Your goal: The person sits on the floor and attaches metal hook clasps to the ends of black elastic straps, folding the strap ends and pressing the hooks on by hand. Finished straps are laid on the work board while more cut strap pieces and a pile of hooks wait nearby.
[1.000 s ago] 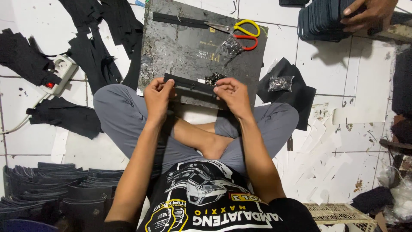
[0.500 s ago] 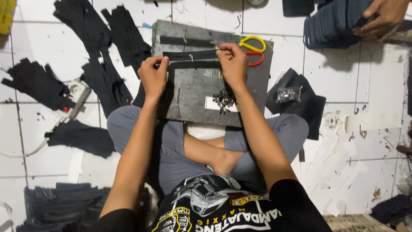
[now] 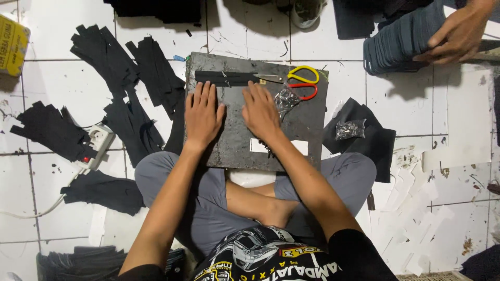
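Zipper strip point(image 3: 229, 78) on board point(image 3: 307, 122), beyond hands.

Both hands — left hand point(image 3: 203, 115), right hand point(image 3: 261, 112) — lie flat, fingers spread.

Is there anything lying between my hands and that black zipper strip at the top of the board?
Nothing visible. The left hand and right hand lie flat on the dark board, just below the black zipper strip. The scissors and small bag of metal parts sit off to the right.
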